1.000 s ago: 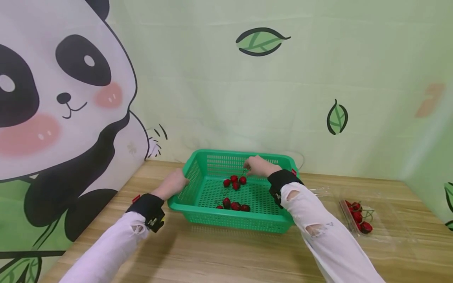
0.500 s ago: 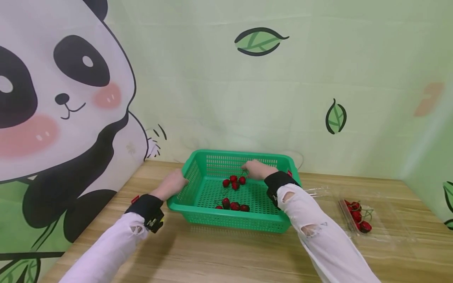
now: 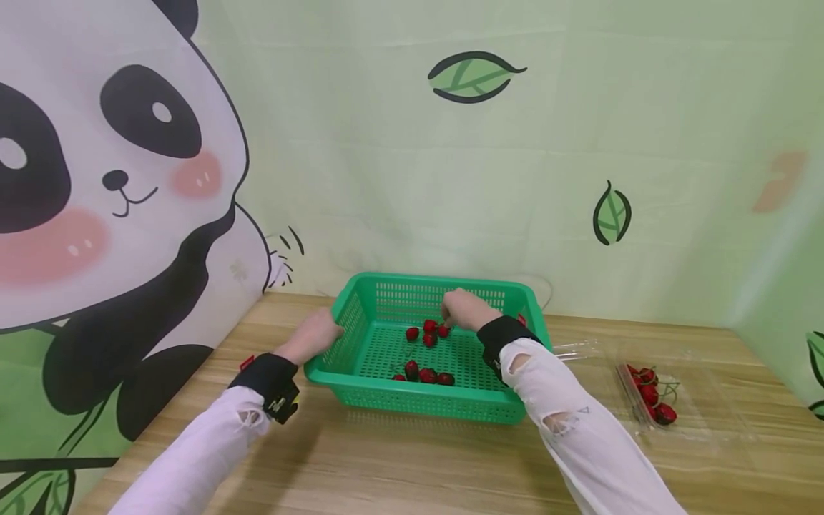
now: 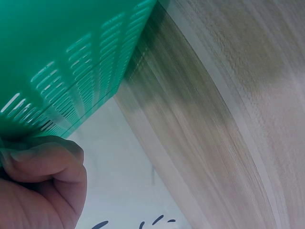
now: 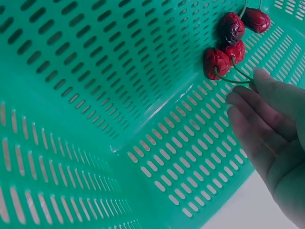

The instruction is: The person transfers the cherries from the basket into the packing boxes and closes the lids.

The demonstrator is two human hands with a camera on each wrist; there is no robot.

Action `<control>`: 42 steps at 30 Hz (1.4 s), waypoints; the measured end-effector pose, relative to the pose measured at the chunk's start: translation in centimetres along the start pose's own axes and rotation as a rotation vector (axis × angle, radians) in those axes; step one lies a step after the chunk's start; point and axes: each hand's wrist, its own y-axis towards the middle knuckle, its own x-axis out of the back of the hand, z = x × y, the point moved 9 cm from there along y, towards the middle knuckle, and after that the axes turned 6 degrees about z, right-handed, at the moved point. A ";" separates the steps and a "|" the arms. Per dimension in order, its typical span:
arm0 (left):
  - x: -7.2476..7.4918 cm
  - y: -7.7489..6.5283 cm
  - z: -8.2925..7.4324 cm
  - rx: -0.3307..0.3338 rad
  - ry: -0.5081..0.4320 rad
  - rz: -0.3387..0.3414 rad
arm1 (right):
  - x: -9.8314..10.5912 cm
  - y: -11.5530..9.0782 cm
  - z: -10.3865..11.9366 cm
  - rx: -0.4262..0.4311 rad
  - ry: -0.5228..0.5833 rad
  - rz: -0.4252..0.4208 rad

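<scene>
worktop, bearing the green basket with a cherry row along its near wall; my left hand, fingers curled round the left rim; deeper inside, my right hand, thumb and fingertips pinching stems of clustered cherries; behind, a panda-printed backdrop

Legible nowhere: marked in pale strokes too small to read on the black wristband just behind the left hand; fitted there with a red tag, and behind the right hand with another red tag, likewise unreadable.
</scene>
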 end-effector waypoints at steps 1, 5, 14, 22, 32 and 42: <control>0.0 0.0 0.0 0.001 0.001 -0.001 | 0.0 0.0 0.0 0.001 -0.002 -0.006; -0.1 0.1 0.0 -0.005 0.007 -0.007 | 0.1 -0.1 0.1 0.003 -0.013 -0.021; -0.4 0.3 0.4 -0.001 -0.011 0.001 | -0.2 -0.1 0.2 -0.007 -0.052 -0.050; -0.4 0.4 0.5 0.004 -0.029 0.004 | -0.6 0.3 0.3 -0.009 -0.038 -0.056; -0.2 0.2 0.1 -0.018 -0.032 0.000 | -0.3 0.2 0.0 0.002 -0.027 -0.084; -0.3 0.2 0.4 0.001 -0.038 0.006 | 0.4 -0.3 0.1 0.031 0.030 -0.121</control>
